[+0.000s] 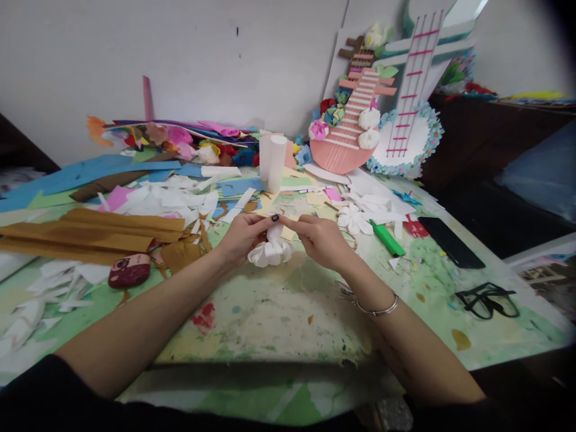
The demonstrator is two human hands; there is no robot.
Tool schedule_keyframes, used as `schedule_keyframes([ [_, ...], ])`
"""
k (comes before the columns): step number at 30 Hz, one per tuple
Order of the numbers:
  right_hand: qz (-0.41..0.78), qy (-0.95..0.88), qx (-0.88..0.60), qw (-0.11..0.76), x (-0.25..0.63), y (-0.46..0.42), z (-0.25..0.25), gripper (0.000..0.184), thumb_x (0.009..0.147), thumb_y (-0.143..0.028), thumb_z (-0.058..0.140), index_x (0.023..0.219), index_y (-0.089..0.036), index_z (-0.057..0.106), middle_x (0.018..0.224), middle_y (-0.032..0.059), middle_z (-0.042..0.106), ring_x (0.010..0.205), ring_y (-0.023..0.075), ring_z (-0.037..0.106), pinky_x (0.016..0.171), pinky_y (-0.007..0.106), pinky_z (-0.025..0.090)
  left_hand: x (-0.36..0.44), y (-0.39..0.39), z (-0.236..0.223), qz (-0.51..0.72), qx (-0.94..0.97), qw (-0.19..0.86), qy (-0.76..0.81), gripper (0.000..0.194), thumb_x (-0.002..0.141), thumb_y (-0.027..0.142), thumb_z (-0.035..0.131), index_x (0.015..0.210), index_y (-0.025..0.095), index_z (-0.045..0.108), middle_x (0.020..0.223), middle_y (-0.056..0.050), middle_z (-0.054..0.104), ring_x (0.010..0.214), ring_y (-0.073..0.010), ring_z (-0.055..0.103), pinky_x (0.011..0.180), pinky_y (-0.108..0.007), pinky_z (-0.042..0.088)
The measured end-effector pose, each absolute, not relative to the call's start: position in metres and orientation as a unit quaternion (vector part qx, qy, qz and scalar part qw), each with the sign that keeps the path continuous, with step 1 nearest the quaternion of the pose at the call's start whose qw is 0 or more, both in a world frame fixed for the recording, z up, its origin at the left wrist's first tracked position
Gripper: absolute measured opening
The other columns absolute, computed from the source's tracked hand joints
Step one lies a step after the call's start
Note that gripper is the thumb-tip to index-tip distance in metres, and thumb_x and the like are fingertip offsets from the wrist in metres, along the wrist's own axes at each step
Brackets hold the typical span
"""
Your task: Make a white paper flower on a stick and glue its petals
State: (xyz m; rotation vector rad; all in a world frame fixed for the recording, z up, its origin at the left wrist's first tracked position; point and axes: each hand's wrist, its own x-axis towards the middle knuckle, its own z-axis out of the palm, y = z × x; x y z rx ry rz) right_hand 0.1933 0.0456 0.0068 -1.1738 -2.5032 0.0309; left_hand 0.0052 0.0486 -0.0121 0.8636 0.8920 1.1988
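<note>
Over the middle of a paint-stained table both my hands meet on a small white paper flower. My left hand is closed, its fingertips pinching the flower's upper part. My right hand is closed too, pinching the same piece from the right; a thin bracelet circles that wrist. The flower's petals hang below my fingers, just above the table. A white paper roll stands upright beyond my hands.
Brown paper strips and white offcuts lie at the left, with a dark red pouch. A green marker, black phone and glasses lie right. Paper guitars lean on the back wall beside coloured paper heaps.
</note>
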Motion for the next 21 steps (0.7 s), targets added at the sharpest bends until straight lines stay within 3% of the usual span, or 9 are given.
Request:
schedule_keyframes([
  [6,0.018,-0.884,-0.425,0.194,0.1915,0.0432,0.0072,0.063,0.084,-0.003,0.036,0.137,-0.035,0.048,0.084,0.0013,0.063,0.067,0.0102,0.048,0.058,0.022,0.029,0.0068,0.0498,-0.0148,0.544,0.357,0.642,0.404,0.037,0.046,0.032,0.089,0.068,0.009,0.071,0.062,-0.001,0.065,0.055,-0.0086,0.055,0.055,-0.022,0.043],
  [13,0.066,-0.872,-0.418,0.248,0.1902,0.0438,0.0055,0.063,0.081,-0.001,0.037,0.133,-0.032,0.054,0.088,-0.0003,0.069,0.076,0.011,0.058,0.069,0.022,0.04,0.0055,0.0513,-0.0192,0.564,0.388,0.615,0.392,0.031,0.054,0.031,0.086,0.073,0.011,0.073,0.068,-0.003,0.067,0.058,-0.0092,0.056,0.057,-0.022,0.044],
  [17,0.115,-0.848,-0.415,0.309,0.1889,0.0456,0.0019,0.048,0.087,-0.01,0.04,0.13,-0.023,0.058,0.094,0.0026,0.072,0.082,0.0127,0.064,0.074,0.023,0.045,0.0055,0.0511,-0.0206,0.564,0.44,0.57,0.404,0.029,0.055,0.032,0.085,0.073,0.012,0.074,0.072,-0.005,0.07,0.061,-0.0111,0.058,0.058,-0.023,0.044],
  [21,0.128,-0.825,-0.423,0.353,0.1869,0.0448,0.0035,0.03,0.09,-0.023,0.048,0.107,-0.018,0.071,0.092,0.0051,0.074,0.075,0.0129,0.065,0.068,0.023,0.044,0.0061,0.0482,-0.0202,0.54,0.517,0.531,0.398,0.027,0.06,0.033,0.082,0.076,0.013,0.076,0.079,-0.007,0.073,0.068,-0.0137,0.061,0.065,-0.025,0.047],
])
